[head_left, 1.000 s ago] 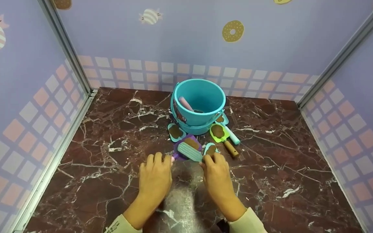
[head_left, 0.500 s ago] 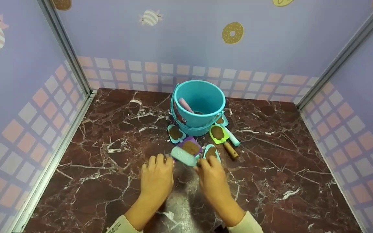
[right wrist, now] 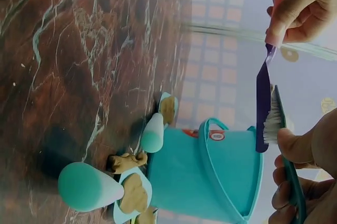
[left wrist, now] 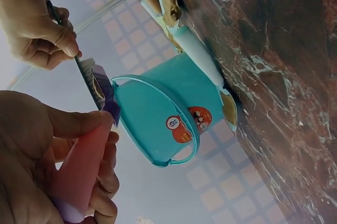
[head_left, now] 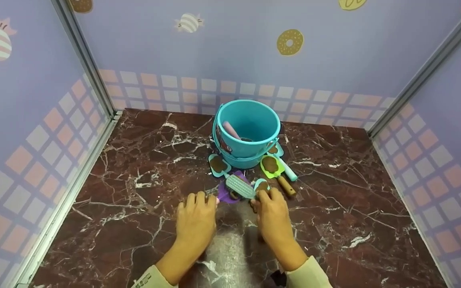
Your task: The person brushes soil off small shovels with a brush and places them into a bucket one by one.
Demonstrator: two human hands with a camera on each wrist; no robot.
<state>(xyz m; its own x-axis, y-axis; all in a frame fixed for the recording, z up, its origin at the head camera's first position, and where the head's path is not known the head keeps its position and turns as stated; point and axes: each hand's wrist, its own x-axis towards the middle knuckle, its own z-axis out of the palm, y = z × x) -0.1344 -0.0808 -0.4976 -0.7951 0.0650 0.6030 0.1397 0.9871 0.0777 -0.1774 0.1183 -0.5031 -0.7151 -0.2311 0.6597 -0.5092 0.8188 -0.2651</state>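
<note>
My left hand (head_left: 195, 218) grips the pink handle (left wrist: 84, 166) of a purple toy shovel (head_left: 225, 193), lifted off the marble surface. My right hand (head_left: 275, 216) holds a green-backed brush (head_left: 240, 187), thumb and fingers curled round its dark handle. White bristles (right wrist: 272, 124) face the shovel's blade and seem to touch it in the right wrist view. From above, the brush covers much of the blade. Beyond both hands stands a turquoise bucket (head_left: 241, 154), with a pink handle (head_left: 230, 130) showing inside.
Several toy shovels lie around the bucket: a blue one (head_left: 219, 165) left, a lime one (head_left: 271, 166) with a brown handle, and a blue one (head_left: 261, 185) by my right hand. Brown patches mark their blades. Patterned walls (head_left: 230, 48) enclose the marble surface (head_left: 134, 224).
The brush shifts left and toward me over the purple shovel, then back right and away. The shovel's blade is now tilted differently. My left hand keeps its grip; the bucket stays put.
</note>
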